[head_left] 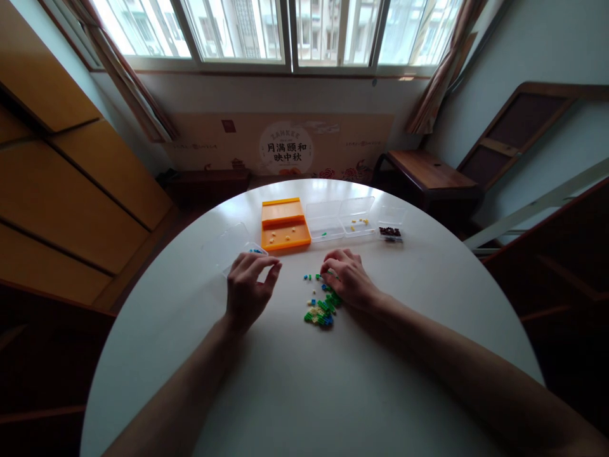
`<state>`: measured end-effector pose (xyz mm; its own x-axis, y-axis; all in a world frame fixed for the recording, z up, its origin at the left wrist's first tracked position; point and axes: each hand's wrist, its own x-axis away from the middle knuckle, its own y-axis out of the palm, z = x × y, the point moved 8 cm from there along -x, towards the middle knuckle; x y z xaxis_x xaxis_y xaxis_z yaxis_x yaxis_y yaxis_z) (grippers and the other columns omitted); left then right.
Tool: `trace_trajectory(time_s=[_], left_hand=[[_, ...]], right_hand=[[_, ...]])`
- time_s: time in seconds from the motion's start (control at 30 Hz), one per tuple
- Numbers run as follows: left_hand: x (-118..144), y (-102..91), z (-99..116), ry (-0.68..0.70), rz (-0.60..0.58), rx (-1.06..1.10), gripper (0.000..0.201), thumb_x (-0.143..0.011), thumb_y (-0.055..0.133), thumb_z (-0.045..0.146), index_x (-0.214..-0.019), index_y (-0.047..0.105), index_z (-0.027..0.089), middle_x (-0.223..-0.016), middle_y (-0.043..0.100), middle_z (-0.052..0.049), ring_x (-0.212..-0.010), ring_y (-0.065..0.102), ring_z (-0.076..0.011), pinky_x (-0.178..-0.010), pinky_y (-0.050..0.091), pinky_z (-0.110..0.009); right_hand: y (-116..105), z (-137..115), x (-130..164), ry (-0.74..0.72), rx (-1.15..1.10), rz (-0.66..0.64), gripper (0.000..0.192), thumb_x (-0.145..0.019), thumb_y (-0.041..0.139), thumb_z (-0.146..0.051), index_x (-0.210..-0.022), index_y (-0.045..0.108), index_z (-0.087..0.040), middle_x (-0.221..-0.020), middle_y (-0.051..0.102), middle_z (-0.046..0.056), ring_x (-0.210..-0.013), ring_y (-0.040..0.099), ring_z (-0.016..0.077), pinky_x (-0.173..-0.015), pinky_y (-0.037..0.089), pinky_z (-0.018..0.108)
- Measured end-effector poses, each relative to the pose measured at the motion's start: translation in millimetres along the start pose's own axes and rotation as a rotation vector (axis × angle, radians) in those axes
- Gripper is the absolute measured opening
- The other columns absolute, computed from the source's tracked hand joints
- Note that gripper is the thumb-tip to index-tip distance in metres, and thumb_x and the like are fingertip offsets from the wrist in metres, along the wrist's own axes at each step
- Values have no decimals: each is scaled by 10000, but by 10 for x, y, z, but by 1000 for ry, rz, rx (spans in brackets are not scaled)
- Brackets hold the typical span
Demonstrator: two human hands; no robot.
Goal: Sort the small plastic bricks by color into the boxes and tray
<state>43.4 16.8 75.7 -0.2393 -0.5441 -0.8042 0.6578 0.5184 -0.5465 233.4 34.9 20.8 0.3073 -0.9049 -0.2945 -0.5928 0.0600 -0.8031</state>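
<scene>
A loose pile of small toy building bricks [320, 312], green, blue and cream, lies on the white table. My right hand [349, 279] rests at the pile's upper right, fingers curled down among scattered bricks; whatever sits under the fingertips is hidden. Left of the pile, my left hand [250, 285] hovers with thumb and index fingertips together in a pinch, and anything between them is too small to make out. Just behind that hand, partly covered by it, is a clear box [259, 249] with blue bricks inside.
An orange tray [286, 244] with several cream pieces stands at the back of the round table [285, 393]. Beside it are a clear box [328, 236] with a green piece, another box [360, 232] with yellow pieces, and a small box of dark brown pieces [390, 232].
</scene>
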Motion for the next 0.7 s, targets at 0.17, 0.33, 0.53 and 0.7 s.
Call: trace_trajectory(time_s=[0.17, 0.33, 0.53, 0.7], left_hand=[[52, 203, 310, 216, -195, -30, 63, -848, 630, 214, -789, 649, 202, -739, 655, -9, -732, 554, -161, -724, 447, -310], [76, 254, 532, 327, -249, -15, 60, -869, 616, 227, -819, 634, 199, -742, 654, -5, -712, 533, -151, -704, 407, -307], [64, 238, 557, 350, -249, 2, 113, -873, 599, 176, -762, 589, 193, -719, 636, 9, -696, 519, -135, -690, 392, -294], [75, 248, 538, 343, -253, -6, 75, -881, 593, 192, -807, 607, 199, -751, 649, 3, -710, 533, -135, -696, 395, -298]], right_hand=[[-9, -76, 10, -64, -54, 50, 50, -887, 599, -192, -878, 648, -194, -1087, 608, 78, -1044, 501, 238, -908, 348, 413], [49, -222, 43, -174, -134, 17, 45, -900, 594, -238, -895, 629, -210, -1072, 612, 63, -1036, 511, 219, -920, 352, 406], [72, -276, 55, -196, -198, 3, 41, -900, 591, -232, -877, 620, -213, -1034, 614, 47, -1009, 521, 206, -918, 354, 398], [80, -269, 56, -197, -223, 13, 37, -893, 594, -231, -872, 619, -213, -1021, 617, 47, -1004, 521, 206, -909, 359, 398]])
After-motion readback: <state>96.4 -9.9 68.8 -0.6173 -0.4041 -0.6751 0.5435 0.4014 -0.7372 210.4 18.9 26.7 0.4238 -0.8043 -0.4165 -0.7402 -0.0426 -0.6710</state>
